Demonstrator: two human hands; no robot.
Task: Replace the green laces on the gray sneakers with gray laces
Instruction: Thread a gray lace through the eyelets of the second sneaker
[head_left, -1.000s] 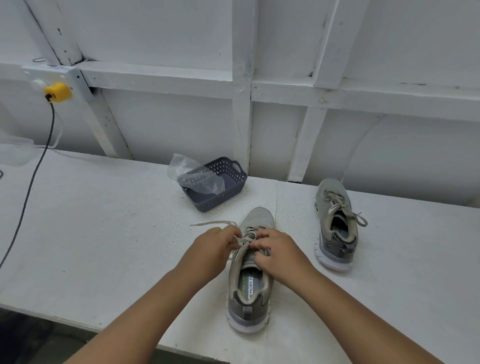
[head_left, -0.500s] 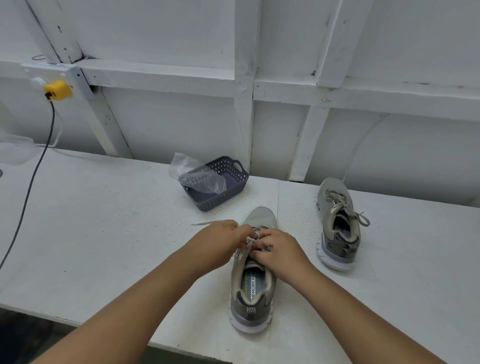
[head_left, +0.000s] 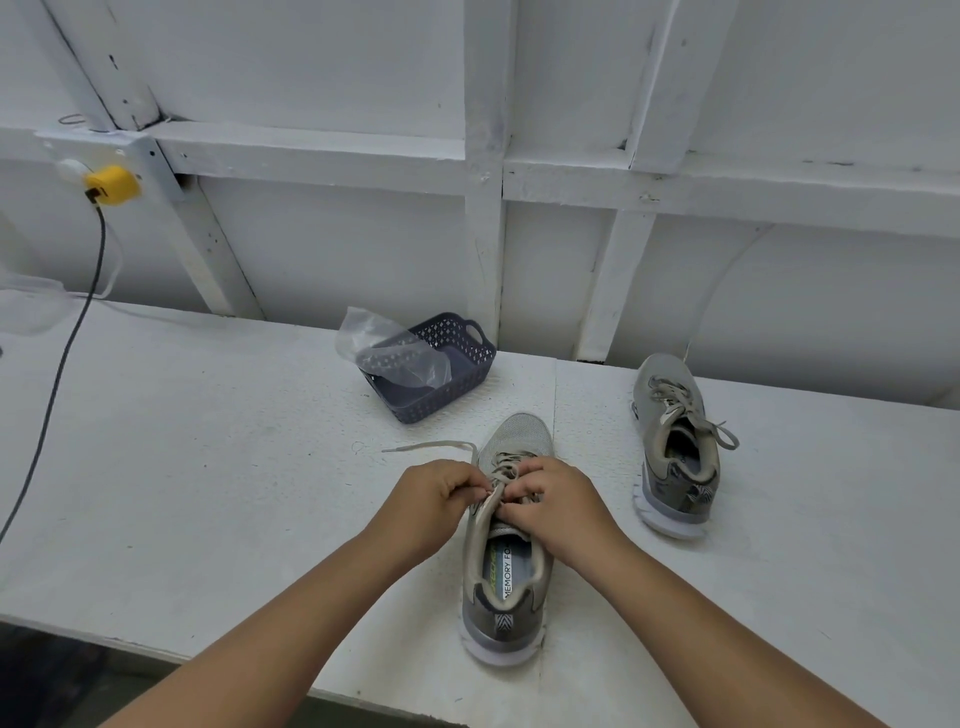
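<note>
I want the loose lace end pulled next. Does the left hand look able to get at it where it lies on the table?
Probably yes: the loose lace end lies bare on the table just beyond the left hand, nothing between them, though that hand now pinches the lace at the eyelets.

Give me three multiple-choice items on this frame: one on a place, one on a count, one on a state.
1. Where is the basket?
A. On the table, beyond the near sneaker
B. On the floor
C. Inside a sneaker

2. How many sneakers are on the table?
A. One
B. Two
C. Three

3. What are the hands doing?
A. Resting flat on the table
B. Lifting the basket
C. Pinching the lace on the near sneaker

Key: 1 A, the basket sits farther back near the wall. 2 B, the far sneaker stands to the right. 3 C, the left hand and right hand curl their fingers at the lacing.
</note>
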